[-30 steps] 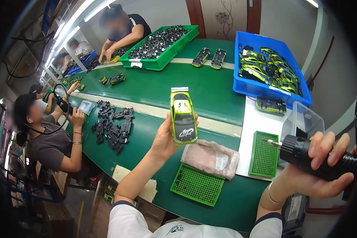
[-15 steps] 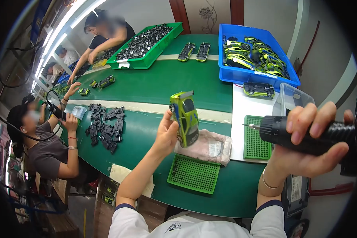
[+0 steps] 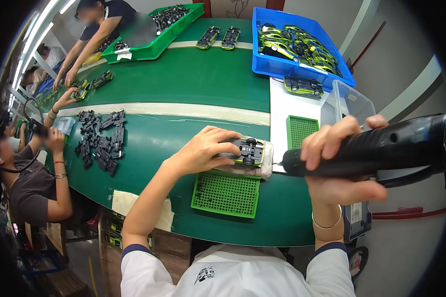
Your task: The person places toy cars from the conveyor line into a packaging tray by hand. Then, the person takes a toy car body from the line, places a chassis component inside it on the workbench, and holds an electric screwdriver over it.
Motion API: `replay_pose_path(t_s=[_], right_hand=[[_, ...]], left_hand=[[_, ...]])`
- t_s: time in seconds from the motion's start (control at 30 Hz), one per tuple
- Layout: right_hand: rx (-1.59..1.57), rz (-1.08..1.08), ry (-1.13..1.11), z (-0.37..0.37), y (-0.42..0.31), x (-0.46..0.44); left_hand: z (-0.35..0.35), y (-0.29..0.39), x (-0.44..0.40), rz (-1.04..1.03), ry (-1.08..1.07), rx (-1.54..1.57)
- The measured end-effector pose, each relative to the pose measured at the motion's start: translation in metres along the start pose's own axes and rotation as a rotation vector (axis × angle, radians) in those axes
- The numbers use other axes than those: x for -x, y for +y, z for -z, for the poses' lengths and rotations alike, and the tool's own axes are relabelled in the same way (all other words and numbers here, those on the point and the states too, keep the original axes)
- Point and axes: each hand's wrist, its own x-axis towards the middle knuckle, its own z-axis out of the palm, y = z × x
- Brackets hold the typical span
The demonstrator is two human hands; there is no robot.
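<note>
My left hand [image 3: 205, 149] is closed on a green toy car [image 3: 250, 150], which lies upside down, black underside up, on a pale padded cloth [image 3: 268, 161]. My right hand [image 3: 339, 158] grips a black electric screwdriver [image 3: 371, 151], its tip pointing left, close to the car's right end. Just below the cloth lies a green perforated tray [image 3: 226, 194] with small dark pieces in some holes. Another green perforated tray [image 3: 302, 129] rests on the white board [image 3: 278, 111], behind the screwdriver tip.
A blue bin [image 3: 304, 64] of toy cars stands at the back right, beside a clear box [image 3: 352, 101]. An overturned car [image 3: 303, 86] lies before it. Black chassis parts [image 3: 101, 138] are heaped at left. A green bin [image 3: 156, 47] stands behind. Co-workers sit at left.
The car went from upright in the air to upside down on the cloth in my left hand. My right hand brought the screwdriver left, near the car. The view shifted.
</note>
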Motion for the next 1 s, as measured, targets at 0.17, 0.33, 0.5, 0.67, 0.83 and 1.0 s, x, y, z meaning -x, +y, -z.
replay_pose_path(t_s=[0.17, 0.33, 0.5, 0.67, 0.83, 1.0], right_hand=[[0.096, -0.264, 0.001, -0.003, 0.012, 0.037], [0.093, -0.420, -0.026, -0.003, 0.028, 0.059], [0.103, -0.440, -0.086, 0.001, 0.041, 0.072], [-0.089, -0.469, -0.051, -0.001, 0.050, 0.082], [-0.129, -0.486, -0.067, 0.000, 0.051, 0.084], [-0.130, -0.476, -0.125, 0.001, 0.050, 0.083]], left_hand=[[-0.002, 0.002, 0.003, 0.008, 0.035, -0.035], [-0.007, 0.005, 0.006, -0.023, 0.082, -0.129], [-0.011, -0.001, 0.008, -0.022, 0.119, -0.089], [-0.011, -0.002, 0.009, -0.022, 0.112, -0.081], [-0.008, -0.005, 0.010, -0.006, 0.110, -0.035], [0.008, -0.017, 0.023, 0.216, 0.157, 0.334]])
